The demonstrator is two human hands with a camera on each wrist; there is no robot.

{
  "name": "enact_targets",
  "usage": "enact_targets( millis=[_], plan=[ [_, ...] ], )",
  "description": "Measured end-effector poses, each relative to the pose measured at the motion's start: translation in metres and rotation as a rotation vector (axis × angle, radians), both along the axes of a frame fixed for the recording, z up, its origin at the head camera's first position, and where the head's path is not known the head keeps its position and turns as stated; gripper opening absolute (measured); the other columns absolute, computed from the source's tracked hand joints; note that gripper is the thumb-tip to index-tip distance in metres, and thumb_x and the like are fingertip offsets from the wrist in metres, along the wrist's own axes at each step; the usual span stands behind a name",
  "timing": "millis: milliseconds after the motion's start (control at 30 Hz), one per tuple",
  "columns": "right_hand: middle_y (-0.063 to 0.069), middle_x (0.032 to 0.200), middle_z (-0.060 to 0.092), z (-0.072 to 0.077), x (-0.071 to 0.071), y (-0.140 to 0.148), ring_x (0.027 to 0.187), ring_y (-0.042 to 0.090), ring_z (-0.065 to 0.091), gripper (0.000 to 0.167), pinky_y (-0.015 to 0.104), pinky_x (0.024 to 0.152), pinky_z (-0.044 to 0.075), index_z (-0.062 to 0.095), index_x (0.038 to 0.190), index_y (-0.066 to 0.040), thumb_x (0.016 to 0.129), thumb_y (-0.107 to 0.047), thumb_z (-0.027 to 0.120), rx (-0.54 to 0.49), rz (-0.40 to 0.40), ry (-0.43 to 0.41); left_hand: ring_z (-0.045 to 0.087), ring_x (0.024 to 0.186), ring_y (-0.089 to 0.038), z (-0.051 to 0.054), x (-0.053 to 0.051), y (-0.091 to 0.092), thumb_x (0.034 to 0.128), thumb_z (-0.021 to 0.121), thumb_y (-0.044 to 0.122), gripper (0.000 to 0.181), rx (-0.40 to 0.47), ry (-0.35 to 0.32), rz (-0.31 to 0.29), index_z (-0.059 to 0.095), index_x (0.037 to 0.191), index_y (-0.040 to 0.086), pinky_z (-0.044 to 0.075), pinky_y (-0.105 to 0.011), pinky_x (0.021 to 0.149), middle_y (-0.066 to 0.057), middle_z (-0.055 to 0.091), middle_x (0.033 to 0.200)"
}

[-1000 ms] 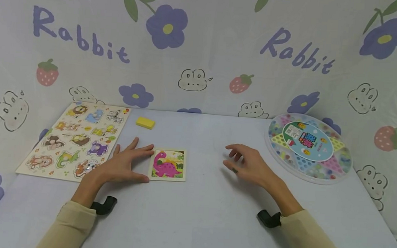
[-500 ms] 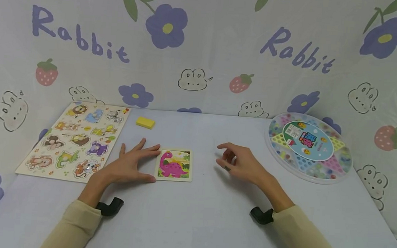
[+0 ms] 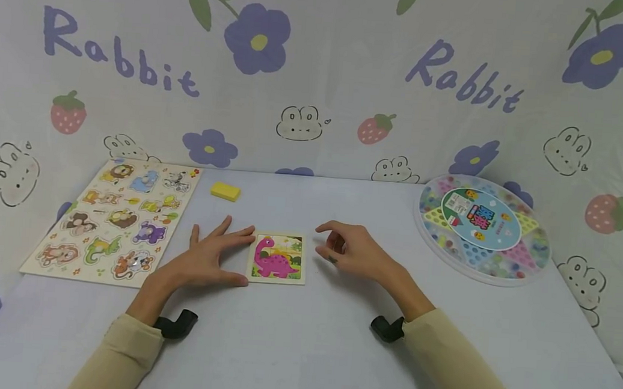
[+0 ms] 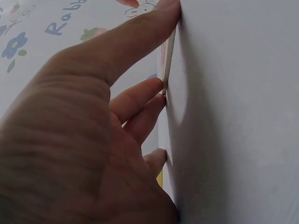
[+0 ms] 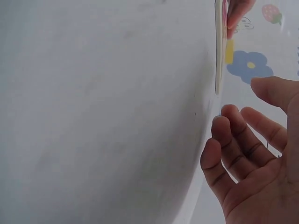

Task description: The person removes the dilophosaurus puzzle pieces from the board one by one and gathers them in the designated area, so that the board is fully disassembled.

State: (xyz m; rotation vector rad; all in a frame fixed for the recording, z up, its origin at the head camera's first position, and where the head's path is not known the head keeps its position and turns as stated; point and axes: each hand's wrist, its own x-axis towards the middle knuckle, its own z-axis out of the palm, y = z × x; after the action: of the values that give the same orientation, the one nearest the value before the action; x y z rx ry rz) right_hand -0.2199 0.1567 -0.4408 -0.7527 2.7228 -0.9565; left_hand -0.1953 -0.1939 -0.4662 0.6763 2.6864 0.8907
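Puzzle [image 3: 277, 259]: might skew now if pushed unevenly
Left hand [image 3: 199, 261]: spread, touching puzzle
Right hand [image 3: 357, 252]: loosely curled, holding nothing

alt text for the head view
A person's left grip touches the left edge of a square dinosaur board on a white table; the empty right grip is off its right edge. An animal board lies left, a yellow block behind, a round multicoloured case right.

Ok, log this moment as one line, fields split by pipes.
left hand: touching dinosaur board at left edge | right hand: off right edge, not touching | board: flat on table | yellow block: apart, farther back
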Motion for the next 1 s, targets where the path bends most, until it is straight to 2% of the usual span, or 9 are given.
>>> enact_targets(
  millis=[600,833,1000],
  plan=[
    [0.002,0.096,0.069,0.000,-0.014,-0.049,0.083,0.013,0.058,0.039,0.023,0.074,0.050,0.067,0.138,-0.012,0.102,-0.026,0.071,0.033,0.100,-0.043,0.002,0.168,-0.042,-0.003,0.003,0.001,0.0846,0.084,0.053,0.090,-0.019,0.015,0.007,0.048,0.161,0.022,-0.020,-0.082,0.119,0.001,0.034,0.175],
    [0.002,0.094,0.069,0.003,-0.018,-0.071,0.081,0.014,0.058,0.036,0.022,0.073,0.051,0.068,0.136,-0.012,0.102,-0.024,0.070,0.066,0.135,-0.018,0.003,0.168,-0.043,-0.003,0.003,0.001,0.0847,0.084,0.054,0.089,-0.030,0.024,0.011,0.048,0.160,0.023,-0.019,-0.083,0.119,0.002,0.034,0.175],
    [0.001,0.093,0.069,0.004,-0.021,-0.085,0.082,0.015,0.059,0.034,0.022,0.071,0.051,0.068,0.136,-0.014,0.104,-0.025,0.068,0.091,0.159,-0.030,0.004,0.168,-0.043,-0.003,0.003,0.001,0.0844,0.084,0.054,0.089,-0.028,0.028,0.015,0.049,0.160,0.023,-0.019,-0.083,0.119,0.003,0.035,0.175]
  ],
)
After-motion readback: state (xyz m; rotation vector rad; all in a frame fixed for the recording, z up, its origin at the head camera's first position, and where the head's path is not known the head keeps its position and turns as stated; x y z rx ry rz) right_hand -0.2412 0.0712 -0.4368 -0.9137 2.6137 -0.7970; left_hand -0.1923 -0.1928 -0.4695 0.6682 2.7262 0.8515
